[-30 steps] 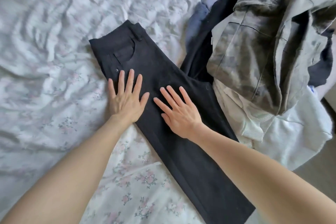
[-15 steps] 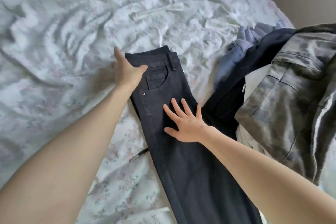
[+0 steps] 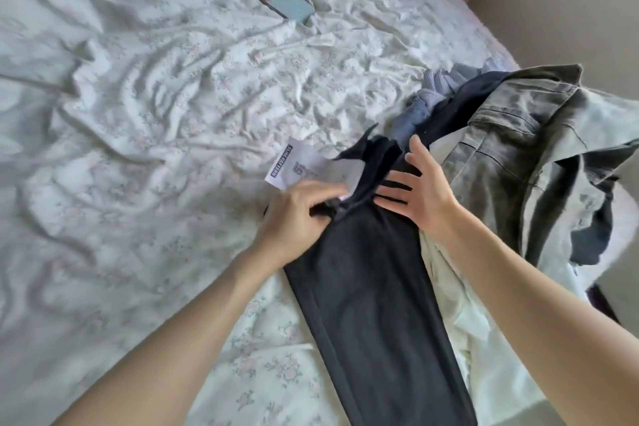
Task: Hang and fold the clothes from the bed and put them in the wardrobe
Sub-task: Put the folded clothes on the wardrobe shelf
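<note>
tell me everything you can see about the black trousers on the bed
The black trousers look like dark denim or thick cotton, laid flat and lengthwise on the floral bedsheet, legs together and running toward the viewer. The waistband end is folded back, exposing a white printed label inside. The left hand grips the folded top edge; the right hand lies flat with spread fingers beside it. The right edge overlaps the pile of clothes.

Both forearms reach forward; left hand (image 3: 294, 214) has curled, blurred fingers, right hand (image 3: 420, 188) fingers spread flat.
</note>
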